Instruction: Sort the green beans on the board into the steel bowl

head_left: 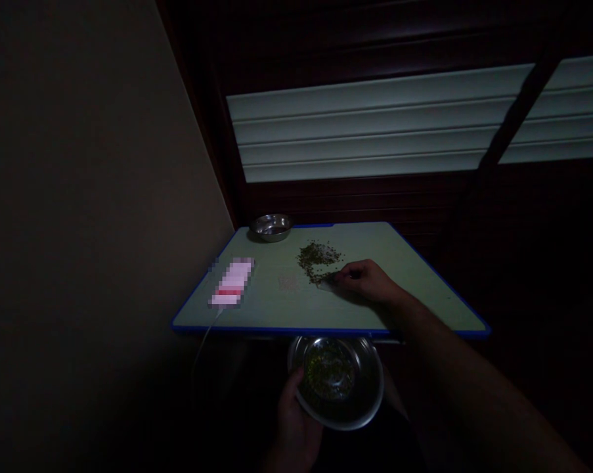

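Observation:
My left hand (295, 420) grips the rim of a steel bowl (336, 382) held below the near edge of the table; small green-brown grains lie in its bottom. My right hand (368, 279) rests on the pale green tabletop (414, 282), fingers curled in a pinch at the edge of a loose pile of the same grains (318, 256). What the fingertips hold is too small to make out. A faint patch of lighter grains (289, 284) lies left of the hand.
A second, empty steel bowl (271, 226) stands at the table's far left corner. A blurred white and red rectangular object (232, 282) with a cable lies at the left. A wall is on the left, a louvred window behind.

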{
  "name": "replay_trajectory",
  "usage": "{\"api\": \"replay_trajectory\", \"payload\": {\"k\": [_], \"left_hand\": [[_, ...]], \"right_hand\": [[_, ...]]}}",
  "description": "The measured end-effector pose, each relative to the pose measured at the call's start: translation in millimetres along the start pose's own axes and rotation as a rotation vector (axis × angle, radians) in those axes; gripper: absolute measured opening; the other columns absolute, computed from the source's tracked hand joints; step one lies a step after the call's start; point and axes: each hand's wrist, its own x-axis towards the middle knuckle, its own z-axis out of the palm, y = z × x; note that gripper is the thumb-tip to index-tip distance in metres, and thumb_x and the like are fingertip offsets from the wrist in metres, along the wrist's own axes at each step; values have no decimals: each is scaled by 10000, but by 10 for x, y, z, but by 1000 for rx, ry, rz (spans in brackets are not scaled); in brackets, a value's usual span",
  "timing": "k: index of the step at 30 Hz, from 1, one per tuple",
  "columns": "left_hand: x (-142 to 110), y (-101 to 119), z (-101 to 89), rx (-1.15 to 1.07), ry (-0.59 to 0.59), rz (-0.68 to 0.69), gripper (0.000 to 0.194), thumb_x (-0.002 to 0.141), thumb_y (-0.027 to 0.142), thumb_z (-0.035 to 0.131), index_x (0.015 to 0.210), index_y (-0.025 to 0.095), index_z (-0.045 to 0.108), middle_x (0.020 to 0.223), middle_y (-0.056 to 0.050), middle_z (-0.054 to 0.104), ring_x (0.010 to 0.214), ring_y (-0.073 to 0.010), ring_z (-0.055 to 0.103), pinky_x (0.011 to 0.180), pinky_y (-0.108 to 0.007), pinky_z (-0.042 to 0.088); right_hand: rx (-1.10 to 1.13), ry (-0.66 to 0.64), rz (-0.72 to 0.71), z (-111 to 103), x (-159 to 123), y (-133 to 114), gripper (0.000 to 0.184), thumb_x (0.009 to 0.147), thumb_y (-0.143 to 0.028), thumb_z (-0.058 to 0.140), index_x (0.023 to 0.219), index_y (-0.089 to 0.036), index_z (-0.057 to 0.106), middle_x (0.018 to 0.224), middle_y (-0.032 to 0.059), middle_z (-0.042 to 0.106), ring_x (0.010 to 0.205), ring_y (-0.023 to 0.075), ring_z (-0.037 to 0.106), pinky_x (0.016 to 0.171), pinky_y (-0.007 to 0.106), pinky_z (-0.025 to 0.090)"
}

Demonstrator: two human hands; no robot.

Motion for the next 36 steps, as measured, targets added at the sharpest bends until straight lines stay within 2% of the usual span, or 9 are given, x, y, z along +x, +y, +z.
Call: {"api": "replay_trajectory", "payload": {"k": [10,18,22,26,31,36], "left_hand": [[32,-17,-51,-3,-25,21,213,846,249,581,914,169,767,953,-96,791,937,-263,719,1013,-446,454],[8,1,-16,-5,30,-8,242,872,243,534,886,167,764,880,-88,795,922,-255,723,1015,-442,453],[-7,-4,2,-14,19,11,247,870,241,538,977,188,754,899,-70,796,929,-246,722,1020,-446,450],[-5,-1,-1,-18,45,9,242,861,223,546,967,167,756,882,-84,796,901,-253,727,1014,-453,455],[-13,9,4,-20,25,4,235,861,224,547,937,179,765,910,-80,796,927,-251,723,1016,-444,453],[-21,8,11,-8,30,3,236,859,235,549,914,163,767,901,-94,795,952,-259,716,1011,-441,458]], "right_hand": [[-74,36,-18,-5,-2,-1,307,648,-427,696,707,-125,707,646,48,644,619,151,538,598,284,426],[-93,84,-57,-2,16,-1,270,653,-370,663,718,-116,725,651,51,676,619,156,561,600,278,434],[-143,166,-69,-4,18,-14,256,690,-365,633,722,-132,734,657,44,692,617,156,583,596,261,441],[-261,228,-90,-23,29,-6,244,722,-335,596,721,-136,737,665,51,700,623,162,595,613,265,441],[-297,200,-104,-17,30,10,232,724,-310,590,742,-137,745,689,61,714,645,170,607,642,275,450],[-181,123,-105,7,6,-19,236,686,-340,628,718,-135,739,681,61,710,640,171,606,631,274,460]]}}
